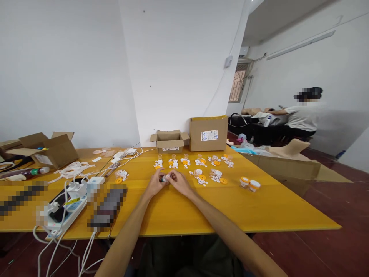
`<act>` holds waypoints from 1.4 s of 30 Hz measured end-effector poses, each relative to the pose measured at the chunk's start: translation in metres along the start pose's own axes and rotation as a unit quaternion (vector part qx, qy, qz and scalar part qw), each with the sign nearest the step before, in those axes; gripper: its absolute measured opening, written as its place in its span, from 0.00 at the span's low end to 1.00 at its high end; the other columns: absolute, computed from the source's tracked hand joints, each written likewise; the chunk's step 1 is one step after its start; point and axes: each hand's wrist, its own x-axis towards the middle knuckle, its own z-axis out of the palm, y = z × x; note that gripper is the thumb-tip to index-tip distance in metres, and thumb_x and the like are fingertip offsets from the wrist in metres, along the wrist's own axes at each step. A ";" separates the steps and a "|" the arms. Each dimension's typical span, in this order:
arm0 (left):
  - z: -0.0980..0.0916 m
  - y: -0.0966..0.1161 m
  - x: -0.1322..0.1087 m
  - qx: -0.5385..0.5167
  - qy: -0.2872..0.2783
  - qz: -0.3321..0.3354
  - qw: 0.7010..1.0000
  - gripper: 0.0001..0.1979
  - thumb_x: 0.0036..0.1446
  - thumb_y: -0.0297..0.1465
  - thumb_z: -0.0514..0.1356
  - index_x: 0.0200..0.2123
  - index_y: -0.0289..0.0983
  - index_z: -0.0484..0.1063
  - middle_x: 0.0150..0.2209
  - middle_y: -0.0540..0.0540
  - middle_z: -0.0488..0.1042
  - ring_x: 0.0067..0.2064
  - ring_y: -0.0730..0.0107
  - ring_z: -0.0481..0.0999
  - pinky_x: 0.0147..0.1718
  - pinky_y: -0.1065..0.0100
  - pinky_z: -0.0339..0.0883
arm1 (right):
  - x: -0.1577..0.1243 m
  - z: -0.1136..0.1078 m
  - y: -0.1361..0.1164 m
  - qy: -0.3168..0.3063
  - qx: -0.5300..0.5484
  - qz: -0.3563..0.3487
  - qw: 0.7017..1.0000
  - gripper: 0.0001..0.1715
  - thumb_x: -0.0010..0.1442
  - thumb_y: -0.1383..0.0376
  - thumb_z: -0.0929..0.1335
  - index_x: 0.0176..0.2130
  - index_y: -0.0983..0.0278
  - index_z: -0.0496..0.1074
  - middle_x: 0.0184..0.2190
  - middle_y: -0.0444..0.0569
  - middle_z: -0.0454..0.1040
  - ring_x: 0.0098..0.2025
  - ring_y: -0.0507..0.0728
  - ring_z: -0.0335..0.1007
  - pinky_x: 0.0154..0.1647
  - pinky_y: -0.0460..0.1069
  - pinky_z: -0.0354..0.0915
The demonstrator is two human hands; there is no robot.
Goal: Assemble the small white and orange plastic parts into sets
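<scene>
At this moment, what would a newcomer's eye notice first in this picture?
Probably the left hand and right hand holding a small clear container above the yellow table. Two lidded jars stand to their right; a large cardboard box stands beyond, by the wall.

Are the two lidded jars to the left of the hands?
No, the lidded jars stand to the right of the right hand.

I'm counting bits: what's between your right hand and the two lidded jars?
In the head view, two piles of white and orange parts lie between the right hand and the jars.
</scene>
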 end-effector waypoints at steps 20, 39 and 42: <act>-0.008 0.010 0.005 -0.059 -0.015 -0.061 0.996 0.17 0.44 0.39 0.69 0.37 0.37 0.78 0.37 0.45 0.81 0.38 0.65 0.78 0.39 0.65 0.71 | 0.001 -0.015 0.005 -0.057 0.179 0.030 0.982 0.13 0.51 0.59 0.72 0.37 0.61 0.71 0.31 0.44 0.75 0.32 0.54 0.71 0.34 0.49 0.68; -0.004 0.014 0.003 -0.051 0.013 -0.097 0.994 0.24 0.56 0.51 0.56 0.21 0.37 0.65 0.14 0.53 0.68 0.15 0.76 0.67 0.14 0.75 0.57 | -0.010 -0.009 -0.011 -0.020 0.006 -0.065 0.998 0.08 0.56 0.64 0.69 0.39 0.58 0.72 0.37 0.45 0.76 0.35 0.55 0.72 0.39 0.49 0.67; -0.004 0.015 0.002 -0.042 0.026 -0.089 0.995 0.24 0.57 0.50 0.56 0.20 0.37 0.66 0.13 0.53 0.66 0.14 0.76 0.66 0.14 0.75 0.56 | -0.008 -0.006 -0.007 -0.023 0.023 -0.029 0.999 0.15 0.53 0.61 0.71 0.43 0.58 0.70 0.37 0.44 0.76 0.32 0.53 0.71 0.37 0.49 0.67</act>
